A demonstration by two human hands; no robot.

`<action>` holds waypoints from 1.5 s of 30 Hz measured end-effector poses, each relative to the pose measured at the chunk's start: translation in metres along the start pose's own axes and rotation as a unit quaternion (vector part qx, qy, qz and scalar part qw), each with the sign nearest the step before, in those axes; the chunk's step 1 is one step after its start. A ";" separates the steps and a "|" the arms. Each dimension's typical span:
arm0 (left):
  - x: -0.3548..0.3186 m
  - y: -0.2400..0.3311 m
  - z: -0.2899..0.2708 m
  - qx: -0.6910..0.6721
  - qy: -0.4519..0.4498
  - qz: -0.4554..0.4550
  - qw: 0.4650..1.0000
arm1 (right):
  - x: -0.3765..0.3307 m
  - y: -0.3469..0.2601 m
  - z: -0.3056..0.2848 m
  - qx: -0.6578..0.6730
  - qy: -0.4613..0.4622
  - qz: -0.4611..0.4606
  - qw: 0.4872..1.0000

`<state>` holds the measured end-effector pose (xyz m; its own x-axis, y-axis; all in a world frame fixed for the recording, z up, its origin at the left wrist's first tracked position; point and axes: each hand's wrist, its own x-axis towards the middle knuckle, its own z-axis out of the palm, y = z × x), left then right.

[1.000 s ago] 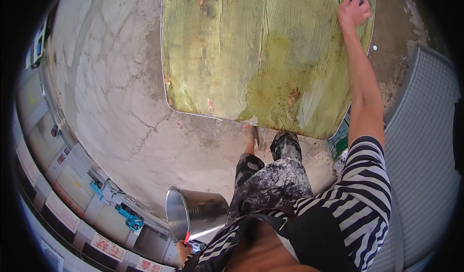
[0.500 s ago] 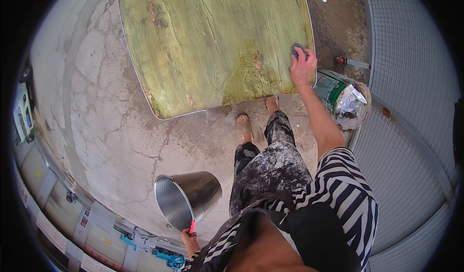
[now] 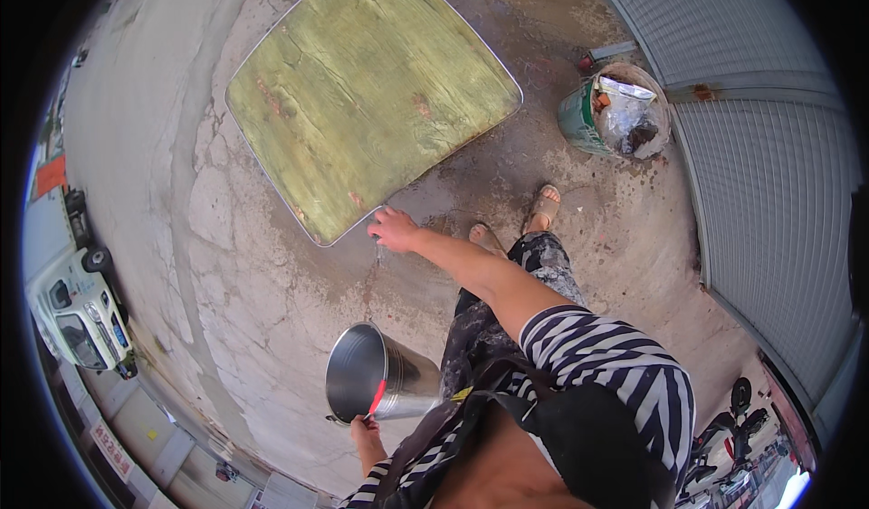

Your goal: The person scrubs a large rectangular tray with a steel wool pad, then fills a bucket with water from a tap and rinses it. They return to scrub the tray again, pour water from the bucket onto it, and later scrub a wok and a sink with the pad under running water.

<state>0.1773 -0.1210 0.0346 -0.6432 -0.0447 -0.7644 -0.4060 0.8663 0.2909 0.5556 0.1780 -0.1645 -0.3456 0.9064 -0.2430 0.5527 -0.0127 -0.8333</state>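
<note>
Right hand (image 3: 394, 230) is stretched forward and down, fingers spread loosely, at the near corner of the green board (image 3: 371, 93); fingertips appear to touch the metal-edged corner, though the view is too small to confirm contact, and nothing is gripped. The board lies flat on the concrete ground (image 3: 253, 274), its surface yellow-green with a few rust-coloured spots and a thin pale rim. Left hand (image 3: 367, 432) is low beside the body, closed around the rim or handle of a metal bucket (image 3: 376, 384); the bucket is tipped on its side, mouth open toward the ground at left, with a red streak on its rim. Two sandalled feet (image 3: 516, 224) stand on wet, darker concrete just beside the board's corner. A green bucket (image 3: 577, 120) holding plastic scraps sits well apart at upper right, near the grey corrugated shutter (image 3: 769, 147). A white vehicle (image 3: 77, 314) is at far left.
</note>
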 end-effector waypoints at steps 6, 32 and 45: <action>-0.058 0.026 0.035 -0.049 0.040 0.209 0.976 | -0.118 -0.023 -0.091 0.728 -0.011 0.183 0.660; -0.383 -0.331 0.215 0.313 -0.565 0.396 0.653 | -0.825 -0.061 -0.051 0.486 0.462 0.342 0.658; -0.168 -0.089 0.431 0.014 -0.547 -0.033 0.836 | -0.780 -0.081 0.004 0.366 0.598 0.591 0.399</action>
<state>0.6013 0.0239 -0.1114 0.3650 0.3759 -0.8517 -0.3918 0.8919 0.2258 0.7778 -0.5291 0.0903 0.6802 -0.3671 -0.6345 -0.7264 -0.4534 -0.5165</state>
